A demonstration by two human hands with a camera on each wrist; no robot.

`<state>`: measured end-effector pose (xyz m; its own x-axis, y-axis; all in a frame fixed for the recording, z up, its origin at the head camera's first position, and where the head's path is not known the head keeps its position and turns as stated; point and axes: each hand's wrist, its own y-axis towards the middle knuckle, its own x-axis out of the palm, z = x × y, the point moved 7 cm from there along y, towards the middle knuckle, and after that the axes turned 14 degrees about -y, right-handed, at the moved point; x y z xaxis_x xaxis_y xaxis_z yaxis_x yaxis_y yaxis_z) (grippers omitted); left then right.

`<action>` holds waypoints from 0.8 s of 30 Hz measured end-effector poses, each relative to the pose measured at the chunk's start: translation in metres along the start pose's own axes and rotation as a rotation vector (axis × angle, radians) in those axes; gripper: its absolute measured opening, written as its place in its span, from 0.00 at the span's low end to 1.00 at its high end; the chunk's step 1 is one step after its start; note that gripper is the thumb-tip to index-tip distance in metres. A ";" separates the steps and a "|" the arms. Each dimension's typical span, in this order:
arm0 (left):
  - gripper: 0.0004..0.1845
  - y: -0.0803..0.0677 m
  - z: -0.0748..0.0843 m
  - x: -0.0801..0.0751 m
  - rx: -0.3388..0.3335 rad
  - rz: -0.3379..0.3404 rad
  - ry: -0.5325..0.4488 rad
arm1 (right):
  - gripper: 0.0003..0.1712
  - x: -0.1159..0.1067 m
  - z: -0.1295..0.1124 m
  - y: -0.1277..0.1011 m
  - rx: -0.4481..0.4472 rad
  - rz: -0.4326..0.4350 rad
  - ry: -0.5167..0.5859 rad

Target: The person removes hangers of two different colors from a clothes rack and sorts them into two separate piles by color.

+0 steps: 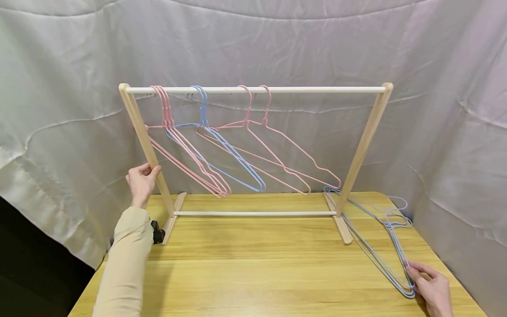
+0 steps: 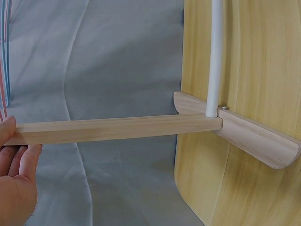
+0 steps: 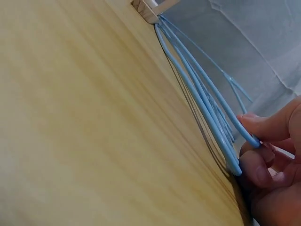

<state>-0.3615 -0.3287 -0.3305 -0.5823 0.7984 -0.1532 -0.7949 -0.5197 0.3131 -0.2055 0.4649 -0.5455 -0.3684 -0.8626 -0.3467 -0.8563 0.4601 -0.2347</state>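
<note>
My left hand (image 1: 141,182) holds the left wooden upright (image 1: 139,125) of a small clothes rack, thumb in front. In the left wrist view, its fingers curl against the lower side of that wooden post (image 2: 113,129). At the table's right side, my right hand (image 1: 432,288) pinches the near corner of a blue hanger (image 1: 396,246) in a loose stack. The right wrist view shows thumb and fingers on the topmost blue hanger (image 3: 216,96), its end raised a little above the other hangers (image 3: 202,106). Their hooks point toward the back right.
From the white top rail (image 1: 317,90) hang several pink hangers (image 1: 166,108) at the left, two blue hangers (image 1: 203,105), then two pink hangers (image 1: 285,134). A white lower bar (image 1: 253,213) joins the feet. Grey curtain (image 1: 253,48) surrounds the wooden table (image 1: 245,273).
</note>
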 end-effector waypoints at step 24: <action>0.19 0.000 -0.001 -0.001 -0.001 0.002 -0.009 | 0.18 -0.016 -0.009 -0.003 -0.048 0.112 -0.153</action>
<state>-0.3615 -0.3300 -0.3309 -0.5827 0.7999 -0.1437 -0.7937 -0.5222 0.3121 -0.2001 0.4755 -0.5306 -0.4066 -0.7629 -0.5027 -0.8307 0.5378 -0.1443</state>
